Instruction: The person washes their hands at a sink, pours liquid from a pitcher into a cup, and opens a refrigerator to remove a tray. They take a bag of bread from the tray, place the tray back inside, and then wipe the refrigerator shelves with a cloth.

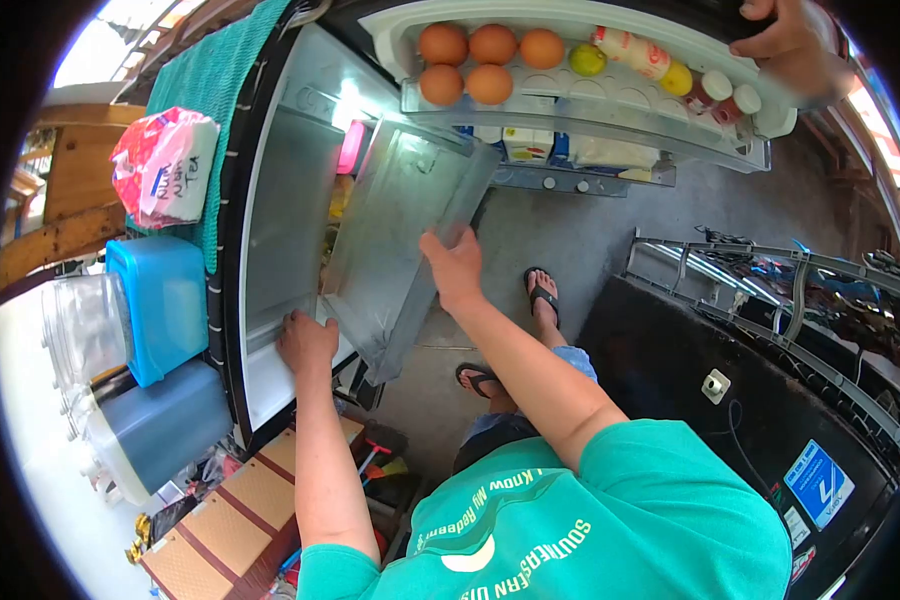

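A clear plastic drawer [390,230] sits tilted, partly out of the lit fridge [295,190]. My right hand [453,268] grips the drawer's outer front edge, fingers bent over it. Down at the fridge's lower front edge is my left hand [307,343], its fingers bent against the drawer's near corner; what they hold, if anything, is hidden. Behind the drawer, a pink item [352,147] and something yellow show inside the fridge.
The open fridge door [610,120] holds brown eggs [492,45], a green fruit, bottles and cartons. Another person's hand [785,45] is at the door's far end. Blue containers [157,305] stand left. A black appliance [690,400] with a rack is right.
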The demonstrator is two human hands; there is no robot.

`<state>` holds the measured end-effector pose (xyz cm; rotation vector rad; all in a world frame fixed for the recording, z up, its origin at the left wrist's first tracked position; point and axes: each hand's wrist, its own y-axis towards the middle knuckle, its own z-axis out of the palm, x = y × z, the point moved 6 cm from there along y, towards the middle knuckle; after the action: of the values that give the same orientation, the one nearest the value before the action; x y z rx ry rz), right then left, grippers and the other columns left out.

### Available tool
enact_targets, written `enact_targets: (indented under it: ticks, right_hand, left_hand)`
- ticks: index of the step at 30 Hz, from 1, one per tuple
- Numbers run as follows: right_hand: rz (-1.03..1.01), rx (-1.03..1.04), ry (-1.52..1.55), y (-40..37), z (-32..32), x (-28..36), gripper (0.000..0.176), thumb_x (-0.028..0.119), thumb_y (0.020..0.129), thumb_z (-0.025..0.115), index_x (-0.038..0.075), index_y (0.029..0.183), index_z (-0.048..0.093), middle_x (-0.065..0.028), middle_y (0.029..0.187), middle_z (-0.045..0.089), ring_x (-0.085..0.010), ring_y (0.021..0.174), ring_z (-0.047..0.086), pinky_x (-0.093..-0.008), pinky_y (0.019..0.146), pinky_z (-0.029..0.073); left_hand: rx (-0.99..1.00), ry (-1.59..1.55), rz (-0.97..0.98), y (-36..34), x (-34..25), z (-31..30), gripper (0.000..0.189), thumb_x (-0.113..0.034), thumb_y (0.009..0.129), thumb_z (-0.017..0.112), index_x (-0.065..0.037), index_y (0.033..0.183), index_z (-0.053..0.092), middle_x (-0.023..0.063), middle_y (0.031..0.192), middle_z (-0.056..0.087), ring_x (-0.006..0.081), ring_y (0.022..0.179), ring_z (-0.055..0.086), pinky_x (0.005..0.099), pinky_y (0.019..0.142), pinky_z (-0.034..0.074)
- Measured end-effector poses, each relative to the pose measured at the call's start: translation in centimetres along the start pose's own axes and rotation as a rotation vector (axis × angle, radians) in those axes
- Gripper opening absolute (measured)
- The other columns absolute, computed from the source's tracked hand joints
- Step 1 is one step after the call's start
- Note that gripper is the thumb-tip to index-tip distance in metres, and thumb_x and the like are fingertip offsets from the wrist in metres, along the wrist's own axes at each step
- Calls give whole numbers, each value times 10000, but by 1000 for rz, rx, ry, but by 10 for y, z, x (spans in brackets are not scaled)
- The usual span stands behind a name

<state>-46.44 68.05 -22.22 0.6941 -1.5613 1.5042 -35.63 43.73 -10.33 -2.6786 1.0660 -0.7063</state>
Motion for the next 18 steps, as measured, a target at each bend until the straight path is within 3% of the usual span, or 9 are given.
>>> enact_targets:
  ticks: [5, 11, 14, 18]
  right_hand:
    - [152, 140, 303, -6, -13, 12, 442, 245, 760, 751, -27, 1083, 617, -109, 998, 695, -204, 920, 635, -345, 833, 498]
    - [86, 89, 102, -7, -10, 10, 432, 225, 786, 734, -17, 1121, 607, -100, 1057, 672, -186, 953, 613, -348, 847, 488]
    - [103, 109, 226, -17, -9, 23, 471, 236, 780, 738, -25, 1145, 596, -108, 1094, 664, -186, 997, 609, -352, 871, 484]
    - [142, 143, 143, -9, -11, 20, 513, 244, 776, 743, -41, 1170, 582, -116, 1106, 660, -197, 1007, 611, -349, 878, 485]
  left_hand:
    - [-24, -45, 22, 5, 6, 4, 593, -365, 823, 688, 34, 1246, 571, 194, 1269, 611, 353, 1188, 593, 485, 1021, 450]
    - [-39, -87, -13, 5, 9, 4, 593, -366, 824, 682, 38, 1243, 565, 205, 1276, 604, 370, 1194, 586, 485, 1031, 443]
    - [-25, -115, 6, 12, 13, 10, 599, -371, 826, 680, 31, 1254, 556, 211, 1277, 602, 379, 1195, 584, 488, 1039, 438]
    - [10, -116, 2, 6, 9, 1, 602, -368, 823, 684, 18, 1264, 547, 220, 1267, 610, 378, 1203, 583, 485, 1045, 435]
